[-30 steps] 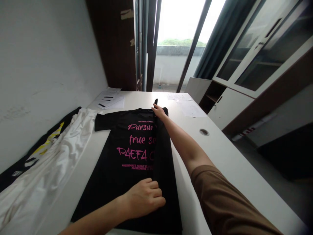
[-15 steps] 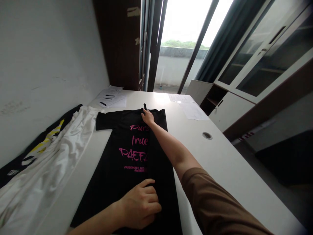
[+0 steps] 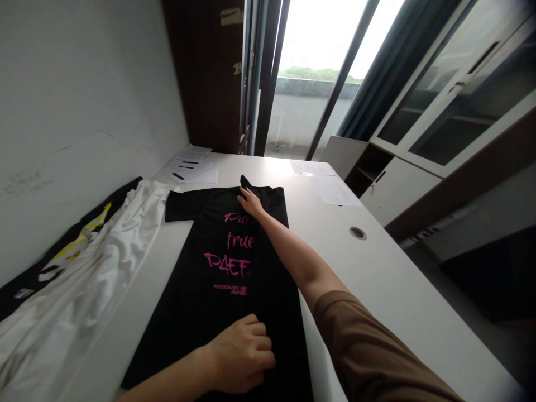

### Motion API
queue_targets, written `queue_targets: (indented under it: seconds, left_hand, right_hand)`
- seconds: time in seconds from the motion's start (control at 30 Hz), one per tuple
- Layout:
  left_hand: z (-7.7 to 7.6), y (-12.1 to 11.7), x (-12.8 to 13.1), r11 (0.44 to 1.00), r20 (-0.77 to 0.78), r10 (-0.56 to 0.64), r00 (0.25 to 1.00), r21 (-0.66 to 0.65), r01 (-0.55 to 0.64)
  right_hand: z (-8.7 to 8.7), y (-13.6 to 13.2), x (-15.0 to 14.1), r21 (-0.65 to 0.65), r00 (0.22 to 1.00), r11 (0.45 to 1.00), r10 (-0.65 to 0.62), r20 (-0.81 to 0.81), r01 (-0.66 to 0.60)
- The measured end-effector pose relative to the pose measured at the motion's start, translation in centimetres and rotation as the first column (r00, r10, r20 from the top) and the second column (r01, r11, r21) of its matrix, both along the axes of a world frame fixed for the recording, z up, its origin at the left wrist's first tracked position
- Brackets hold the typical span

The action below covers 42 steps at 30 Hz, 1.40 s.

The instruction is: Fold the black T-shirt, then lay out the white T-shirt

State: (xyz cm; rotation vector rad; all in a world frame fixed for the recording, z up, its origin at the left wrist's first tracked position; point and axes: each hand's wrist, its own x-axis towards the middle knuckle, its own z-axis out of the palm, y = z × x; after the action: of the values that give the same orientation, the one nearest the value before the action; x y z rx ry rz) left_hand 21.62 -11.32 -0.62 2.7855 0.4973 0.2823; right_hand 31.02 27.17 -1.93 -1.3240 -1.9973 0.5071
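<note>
"What are the hands doing?"

"They're apart. The left hand [image 3: 245, 354] is curled on the lower part of the black shirt [image 3: 180, 335]; I can't tell whether cloth is pinched in it. The right hand [image 3: 251, 202] reaches to the collar end, its fingers closed on the cloth, with a small dark flap [image 3: 245, 181] poking up past them."

"How would that shirt handle?"

"Light and soft, I'd say, quite limp, nothing to break. It may be a bit slick and slide on the smooth top. I'd take the folded edge at two places, one near the shoulder and one near the hem, so the middle doesn't sag or twist."

"And its looks?"

"Plain black, with pink lettering [image 3: 228, 265] down the middle, some brushy, some small and blocky. One side is turned in over the ends of the words. On the other side, a short sleeve [image 3: 182, 206] lies out flat."

"Where is it lying?"

"Flat on the white table [image 3: 335, 268], in front of the person. Left of it is a crumpled white cloth [image 3: 121, 245], then a black cloth [image 3: 90, 229] with yellow marks by the wall [image 3: 84, 100]. Farther off, papers [image 3: 196, 172] lie past the sleeve, and more sheets [image 3: 335, 190] lie to the right."
</note>
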Motion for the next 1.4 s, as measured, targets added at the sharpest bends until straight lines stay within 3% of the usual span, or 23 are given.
queue_targets:
  seconds: [0.07, 0.33, 0.57, 0.77, 0.9, 0.97, 1.07, 1.13, 1.23, 1.4]
  left_hand:
    - [0.0, 0.0, 0.1, 1.0, -0.002, -0.006, 1.0, -0.006, 0.006]
    - [0.2, -0.2, 0.2, 0.999, 0.007, -0.009, 1.0, -0.038, 0.009]
    - [-0.1, -0.1, 0.0, 0.999, 0.029, -0.012, 1.0, -0.05, 0.013]
    - [-0.2, -0.2, -0.3, 0.997, 0.052, 0.012, 0.999, -0.083, -0.008]
    - [-0.3, -0.4, -0.5, 0.976, 0.153, 0.034, 0.988, -0.216, -0.001]
    - [-0.3, -0.5, -0.4, 0.962, 0.183, 0.048, 0.982, -0.274, 0.004]
    - [-0.2, -0.3, -0.1, 0.967, 0.19, 0.112, 0.975, -0.247, -0.063]
    - [-0.2, -0.1, 0.2, 0.969, 0.178, 0.181, 0.967, -0.202, -0.144]
    - [-0.3, 0.0, 0.6, 0.956, 0.115, 0.27, 0.956, -0.153, -0.251]
    - [-1.0, -0.2, 0.6, 0.97, -0.017, 0.201, 0.979, -0.136, -0.201]
  right_hand:
    - [-0.1, -0.4, 0.1, -0.019, 0.999, 0.998, 0.053, 0.012, -0.053]
    - [0.2, -2.2, 0.2, 0.075, 0.999, 0.997, 0.022, -0.029, -0.02]
    - [-0.7, -1.9, -0.1, 0.099, 0.998, 0.994, 0.05, -0.043, -0.045]
    - [-1.9, -1.1, 0.0, -0.034, 0.973, 0.974, 0.224, -0.053, -0.226]
    - [-2.3, -0.7, 2.2, 0.065, 0.993, 0.995, 0.083, -0.085, -0.077]
    - [-2.5, -0.2, 4.2, 0.109, 0.997, 0.992, -0.066, -0.037, 0.07]
    - [-3.1, 0.7, 7.5, 0.083, 0.956, 0.962, -0.269, 0.113, 0.261]
    - [-3.8, 1.4, 9.2, 0.022, 0.929, 0.962, -0.268, 0.253, 0.272]
    - [-4.9, 2.8, 10.7, -0.069, 0.903, 0.976, -0.165, 0.396, 0.208]
    - [-6.1, 6.1, 11.9, -0.122, 0.88, 0.974, -0.117, 0.461, 0.193]
